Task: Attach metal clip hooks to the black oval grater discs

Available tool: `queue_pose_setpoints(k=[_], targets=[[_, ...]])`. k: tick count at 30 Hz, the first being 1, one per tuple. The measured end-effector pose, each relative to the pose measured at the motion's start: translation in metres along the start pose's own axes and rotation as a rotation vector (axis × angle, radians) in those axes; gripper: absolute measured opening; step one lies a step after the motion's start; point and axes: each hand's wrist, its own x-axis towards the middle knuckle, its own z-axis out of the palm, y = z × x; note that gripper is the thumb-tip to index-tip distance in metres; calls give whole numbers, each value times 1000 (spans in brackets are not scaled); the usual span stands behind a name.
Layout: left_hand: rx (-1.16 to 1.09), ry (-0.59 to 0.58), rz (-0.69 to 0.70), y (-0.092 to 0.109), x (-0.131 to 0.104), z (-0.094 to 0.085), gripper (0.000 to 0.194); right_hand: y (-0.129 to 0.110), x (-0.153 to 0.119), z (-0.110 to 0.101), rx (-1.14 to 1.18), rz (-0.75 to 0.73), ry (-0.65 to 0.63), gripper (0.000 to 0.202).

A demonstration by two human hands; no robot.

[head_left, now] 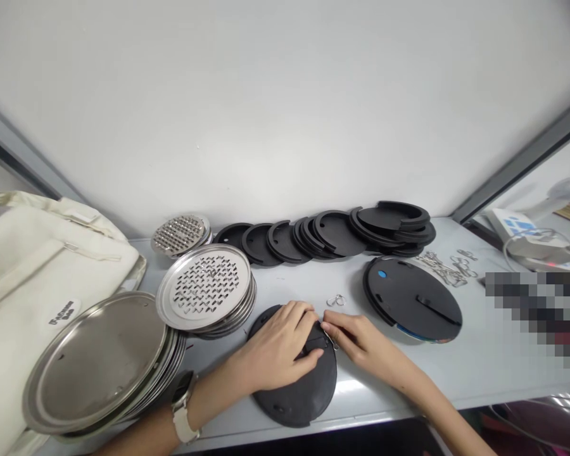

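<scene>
A round black plastic disc [297, 396] lies flat near the table's front edge. My left hand [280, 345] rests across it, fingers curled over its upper part and thumb beside a raised black piece [314, 343]. At the disc's right rim, my right hand [349, 335] pinches a small bent metal wire clip [331, 340]; its upper end is hidden by the fingers. Just beyond that hand, loose wire clips [336, 300] lie on the table. Farther right sits a stack of black discs [411, 297], the top one bearing a blue dot and a slotted strip.
Grater plates [209, 285] are stacked left of centre, with smaller grater plates [180, 235] behind. Shiny metal plates [104, 364] pile up at front left beside a cream bag [76, 253]. Black rimmed discs [337, 233] line the wall. More wire clips [449, 269] lie at right.
</scene>
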Motion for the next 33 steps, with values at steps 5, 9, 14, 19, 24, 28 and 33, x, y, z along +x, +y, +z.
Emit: queue_pose_setpoints(k=[5,9,14,19,24,28,33], targets=[[39,-21,15,1,0,-1,15,-5,-7,-6,-53,-89,79,25],[60,-26,18,1,0,-1,13,-6,-18,-12,20,-47,100,22],[122,-45,17,0,0,1,11,-3,-19,-9,50,74,142,33],[174,-58,35,-3,-1,6,12,-5,-7,1,35,94,83,35],[207,-65,28,-5,-1,8,15,-7,-1,4,11,89,62,34],[214,-79,18,-5,0,8,15,-7,-2,5,44,114,51,33],[203,-62,13,-5,-1,10,18,-5,-7,15,99,151,124,26]])
